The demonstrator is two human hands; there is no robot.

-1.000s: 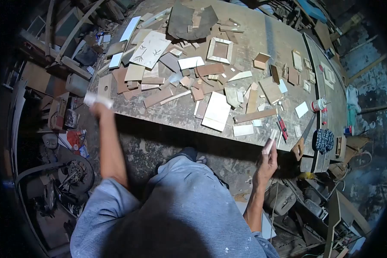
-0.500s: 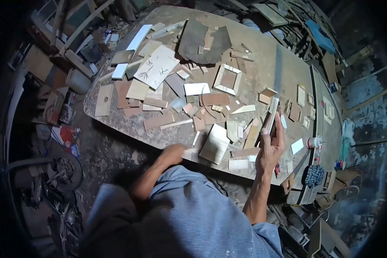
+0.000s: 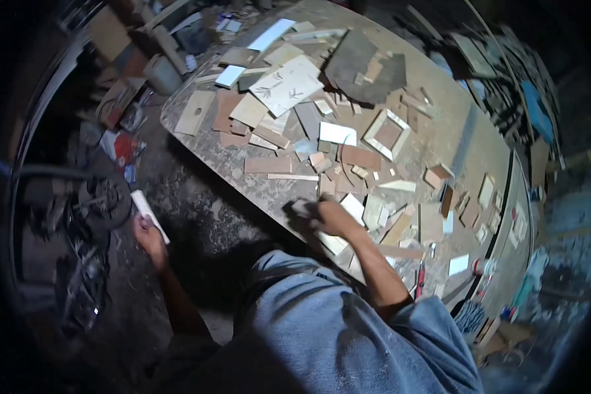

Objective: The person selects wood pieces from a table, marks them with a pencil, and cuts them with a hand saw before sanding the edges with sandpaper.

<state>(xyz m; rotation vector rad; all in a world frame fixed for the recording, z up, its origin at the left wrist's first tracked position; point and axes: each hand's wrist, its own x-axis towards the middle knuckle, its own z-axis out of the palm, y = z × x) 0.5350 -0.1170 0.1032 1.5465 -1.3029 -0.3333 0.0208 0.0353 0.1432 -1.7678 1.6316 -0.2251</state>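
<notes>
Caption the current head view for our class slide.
Left hand holds a pale wooden strip; right hand over a workbench strewn with wood offcuts.

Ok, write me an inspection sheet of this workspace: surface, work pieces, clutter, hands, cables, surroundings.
Surface: table is scuffed and stained.
Work pieces: pale strip, held off the table; blurred piece at the other hand's fingers, details unclear.
Clutter: many loose wood pieces, some overlapping; square frame; red tool near the table's edge.
Hands: left hand grips the strip; right hand is over the table's near side, its grip too blurred to judge.
Cables: nothing seen that is clearly a cable.
Surroundings: dim; marked floor; boards piled beyond the table.
</notes>
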